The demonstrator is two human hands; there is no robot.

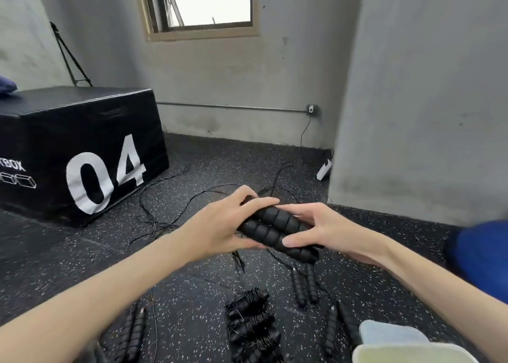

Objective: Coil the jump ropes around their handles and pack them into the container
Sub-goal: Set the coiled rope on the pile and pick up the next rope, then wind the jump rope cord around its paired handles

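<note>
Two black ribbed jump-rope handles [277,232] lie side by side in mid-air between my hands. My left hand [222,225] grips their far end, fingers curled over the top. My right hand [321,230] holds their near end, thumb across the lower handle. Their thin black rope [170,197] trails loose over the floor beyond. Below lie several coiled ropes [251,324] in a stack. More uncoiled handle pairs lie at left [132,335] and at right [303,285]. The translucent container [384,349] is at the bottom right edge.
A black plyo box [82,148] marked 04 stands at left on the speckled rubber floor. A grey pillar [420,115] rises at right, with a blue object [481,252] beside it. A wall socket and white charger [324,170] sit by the back wall.
</note>
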